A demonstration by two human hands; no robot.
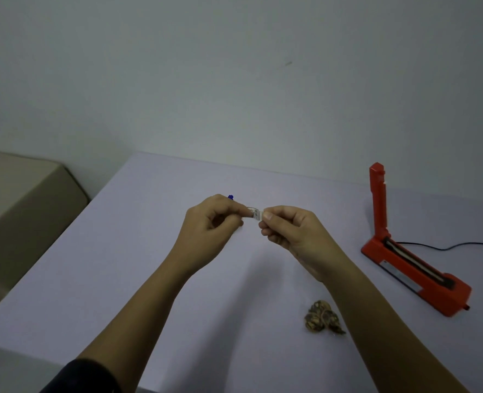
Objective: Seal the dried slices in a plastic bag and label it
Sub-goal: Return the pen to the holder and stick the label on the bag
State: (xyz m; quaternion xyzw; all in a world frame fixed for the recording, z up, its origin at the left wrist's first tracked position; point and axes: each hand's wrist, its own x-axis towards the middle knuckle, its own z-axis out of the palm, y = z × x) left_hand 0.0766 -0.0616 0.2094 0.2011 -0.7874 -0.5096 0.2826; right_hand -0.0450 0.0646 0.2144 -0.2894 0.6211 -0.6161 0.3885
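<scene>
Above the middle of the white table point(121, 251), my left hand point(214, 222) and my right hand point(288, 231) are held close together. Between their fingertips they pinch a small whitish label or strip point(255, 214), one hand on each end. A blue tip of a pen point(230, 197) peeks out behind my left hand. A small heap of dried brown slices point(321, 317) lies on the table near my right forearm. No plastic bag shows clearly.
A red heat sealer point(404, 265) with its arm raised upright stands at the right, and its black cable point(455, 245) runs off to the right edge. A beige cabinet or machine point(22, 222) stands left of the table. A plain wall rises behind.
</scene>
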